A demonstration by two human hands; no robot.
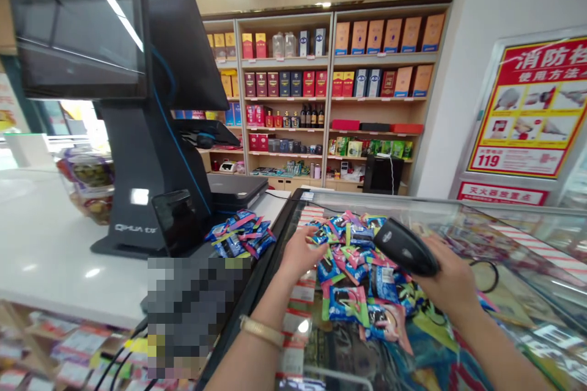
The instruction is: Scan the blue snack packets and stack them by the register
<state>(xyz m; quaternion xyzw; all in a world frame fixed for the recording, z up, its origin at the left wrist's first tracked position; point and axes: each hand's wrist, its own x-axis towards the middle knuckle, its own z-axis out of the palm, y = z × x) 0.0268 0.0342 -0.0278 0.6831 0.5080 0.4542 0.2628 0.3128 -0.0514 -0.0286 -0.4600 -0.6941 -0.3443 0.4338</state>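
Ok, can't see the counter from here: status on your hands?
Left hand at blue foil snack packets; right hand gripping black handheld scanner; nothing blocking.

The head-worn camera looks forward and down from close above the left hand [300, 253] and right hand [447, 275], facing wall shelves [312, 98] beyond.

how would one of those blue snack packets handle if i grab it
Probably light and somewhat floppy: the packet looks like thin glossy film, creased at its edges. It may slide against the others or on the glass counter rather than lift cleanly, since they lie loosely heaped.
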